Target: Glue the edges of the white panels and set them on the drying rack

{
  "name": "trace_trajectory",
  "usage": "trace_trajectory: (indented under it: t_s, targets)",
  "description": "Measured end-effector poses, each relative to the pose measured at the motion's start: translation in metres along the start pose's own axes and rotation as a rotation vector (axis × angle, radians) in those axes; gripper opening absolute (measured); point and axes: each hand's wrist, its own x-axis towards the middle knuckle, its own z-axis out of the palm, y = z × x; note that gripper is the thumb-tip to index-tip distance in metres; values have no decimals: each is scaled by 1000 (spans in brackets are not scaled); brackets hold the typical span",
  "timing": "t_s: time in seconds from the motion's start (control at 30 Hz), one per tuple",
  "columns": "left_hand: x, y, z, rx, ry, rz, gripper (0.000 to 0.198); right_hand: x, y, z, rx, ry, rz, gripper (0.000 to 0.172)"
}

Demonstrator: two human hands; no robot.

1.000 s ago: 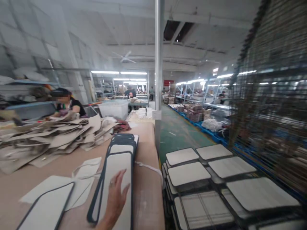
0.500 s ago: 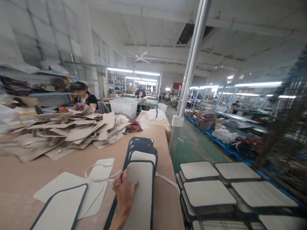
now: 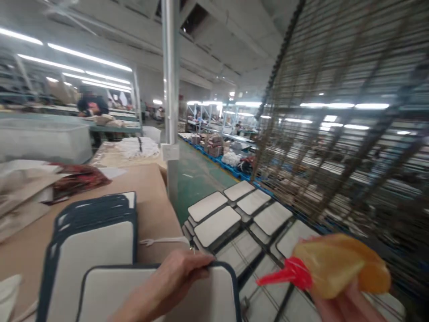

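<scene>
My left hand (image 3: 174, 281) grips the far edge of a white panel with dark blue trim (image 3: 214, 299), fingers curled over its rim at the table's right edge. That panel lies at the bottom of the view, next to a stack of similar blue-trimmed panels (image 3: 94, 232). My right hand (image 3: 348, 304) shows at the bottom right, closed around a soft yellow squeeze bottle with a red nozzle (image 3: 335, 266). The nozzle points left toward the panel's corner.
Racks of white panels (image 3: 231, 219) sit low to the right of the brown table (image 3: 150, 197). A metal post (image 3: 170, 89) rises behind the table. A tall wire rack (image 3: 351, 112) fills the right. A white cord (image 3: 164, 241) and cut fabric pieces (image 3: 23, 188) lie on the table.
The view swung right. My left hand went from resting flat on the panel stack to gripping one panel's edge. My right hand came into view holding the yellow bottle.
</scene>
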Motion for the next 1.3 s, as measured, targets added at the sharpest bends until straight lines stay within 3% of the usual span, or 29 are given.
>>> trace_trajectory:
  t_s: [0.07,0.17,0.43,0.57,0.73,0.87,1.03,1.3]
  targets:
    - [25,22,1,13,-215,136,23,-1,-21,-18,87,23,-69,33]
    - [54,50,5,-49,-438,334,22,-12,-46,-38,77,-33,-146,56]
    - [90,107,29,-52,-710,538,22,-47,-80,-77,14,6,-77,58]
    - [90,122,38,-32,-739,559,25,-53,-87,-93,4,-6,-63,54]
    - [88,132,47,-30,-741,542,24,-52,-92,-87,38,62,-135,57]
    - [87,135,53,-6,-737,546,16,-49,-88,-95,20,184,-153,59]
    - [84,137,54,-27,-735,518,13,-46,-82,-109,44,258,-174,49]
    - [81,137,55,-103,-720,446,10,-47,-78,-111,111,247,-141,41]
